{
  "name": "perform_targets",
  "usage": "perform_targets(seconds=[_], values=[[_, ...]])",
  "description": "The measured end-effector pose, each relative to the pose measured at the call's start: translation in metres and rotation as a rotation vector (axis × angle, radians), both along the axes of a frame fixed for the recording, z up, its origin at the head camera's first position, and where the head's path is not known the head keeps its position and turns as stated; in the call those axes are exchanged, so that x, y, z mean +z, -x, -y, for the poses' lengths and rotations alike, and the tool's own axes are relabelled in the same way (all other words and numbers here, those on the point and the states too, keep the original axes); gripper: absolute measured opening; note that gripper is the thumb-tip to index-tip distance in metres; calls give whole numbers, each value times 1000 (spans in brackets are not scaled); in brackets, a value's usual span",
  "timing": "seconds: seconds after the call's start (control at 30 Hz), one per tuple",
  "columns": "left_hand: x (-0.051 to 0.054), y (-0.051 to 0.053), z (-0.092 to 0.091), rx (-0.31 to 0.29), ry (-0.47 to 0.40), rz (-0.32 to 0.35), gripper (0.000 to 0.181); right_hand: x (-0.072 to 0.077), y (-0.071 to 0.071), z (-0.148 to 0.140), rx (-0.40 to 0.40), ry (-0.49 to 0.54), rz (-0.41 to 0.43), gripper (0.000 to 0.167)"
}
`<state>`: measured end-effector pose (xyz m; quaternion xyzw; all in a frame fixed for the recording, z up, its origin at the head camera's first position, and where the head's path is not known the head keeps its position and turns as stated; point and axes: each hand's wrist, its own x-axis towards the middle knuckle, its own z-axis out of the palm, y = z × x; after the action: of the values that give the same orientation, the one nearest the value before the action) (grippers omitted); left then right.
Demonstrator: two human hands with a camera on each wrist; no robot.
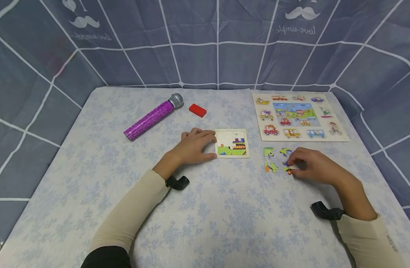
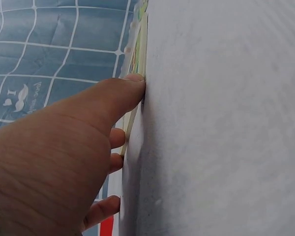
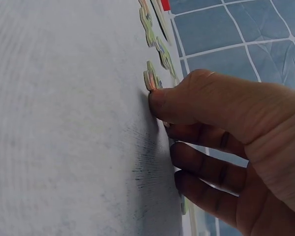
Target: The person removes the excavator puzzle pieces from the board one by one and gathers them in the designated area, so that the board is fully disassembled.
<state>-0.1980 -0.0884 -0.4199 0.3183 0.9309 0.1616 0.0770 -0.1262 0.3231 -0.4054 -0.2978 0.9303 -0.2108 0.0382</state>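
My left hand (image 1: 195, 147) lies against the left edge of a small framed puzzle board (image 1: 230, 153), touching it with thumb and fingertips; the left wrist view shows the thumb of that hand (image 2: 64, 132) on the frame's edge. Part of a colourful picture fills the board. To its right, my right hand (image 1: 317, 167) pinches a puzzle piece (image 1: 287, 169) at table level between thumb and index finger, partly covering it. In the right wrist view, the thumb of the hand (image 3: 226, 118) touches the piece (image 3: 151, 78). Loose pieces (image 1: 268, 151) lie close by.
A larger vehicle puzzle board (image 1: 258, 126) lies at the back right. At the back left are a purple microphone (image 1: 151, 119) and a red block (image 1: 197, 110). A grey gridded cloth (image 1: 198, 63) hangs behind the table (image 1: 208, 216).
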Motion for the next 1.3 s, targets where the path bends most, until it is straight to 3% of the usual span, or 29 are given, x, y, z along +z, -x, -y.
perform_targets(seconds=[0.43, 0.73, 0.87, 1.03, 1.2, 1.3], values=[[0, -1, 1, 6, 3, 4, 49, -1, 0, -1, 0, 11, -18, 30], [0, 0, 0, 12, 7, -5, 50, 2, 5, -3, 51, 261, 5, 31], [0, -1, 0, 13, 14, -7, 50, 10, 19, 20, 98, 205, -2, 25], [0, -2, 0, 16, 10, -6, 50, 21, 53, 69, 122, 96, 46, 21], [-1, -1, 1, 8, 4, -2, 49, 21, 83, 115, 132, -16, 102, 31], [0, 0, 0, -1, 4, -2, 48, 17, 90, 130, 108, -75, 104, 40]])
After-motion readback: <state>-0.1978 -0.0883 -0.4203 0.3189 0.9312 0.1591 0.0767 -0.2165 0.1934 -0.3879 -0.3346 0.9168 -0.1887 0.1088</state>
